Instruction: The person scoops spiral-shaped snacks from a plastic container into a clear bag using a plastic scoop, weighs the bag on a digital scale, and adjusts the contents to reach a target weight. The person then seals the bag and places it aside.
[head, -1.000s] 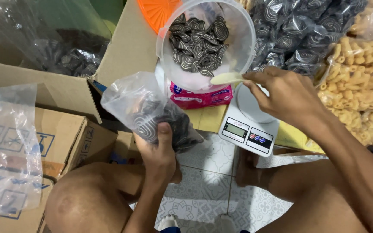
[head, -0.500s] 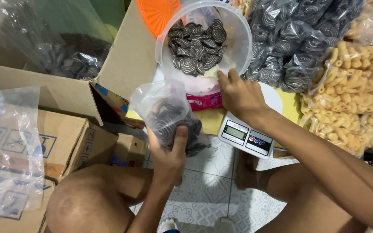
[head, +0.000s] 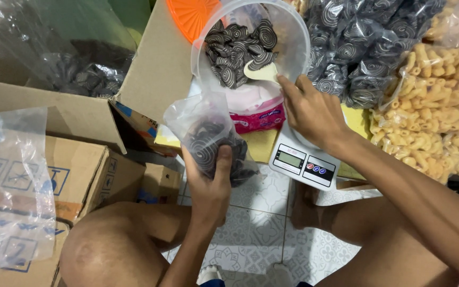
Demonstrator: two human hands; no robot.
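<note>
My left hand (head: 210, 186) grips a small clear plastic bag (head: 208, 135) partly filled with black-and-white spiral snacks, its mouth open just below the tub. A clear round tub (head: 293, 37) tilted toward me holds more of the same spiral snacks (head: 235, 48). My right hand (head: 314, 114) holds a pale plastic spoon (head: 260, 72) at the tub's lower rim, the bowl of the spoon carrying one spiral snack.
A white digital kitchen scale (head: 304, 159) sits under my right wrist. Large bags of spiral snacks (head: 367, 48) and yellow macaroni-shaped crackers (head: 442, 111) lie at right. Cardboard boxes (head: 65, 111), empty plastic bags (head: 17, 186), a pink packet (head: 256, 114) and an orange lid (head: 192, 16) stand around.
My right hand has pulled back out of the tub, and the spoon now shows with a snack on it. My left hand keeps the bag just below the tub.
</note>
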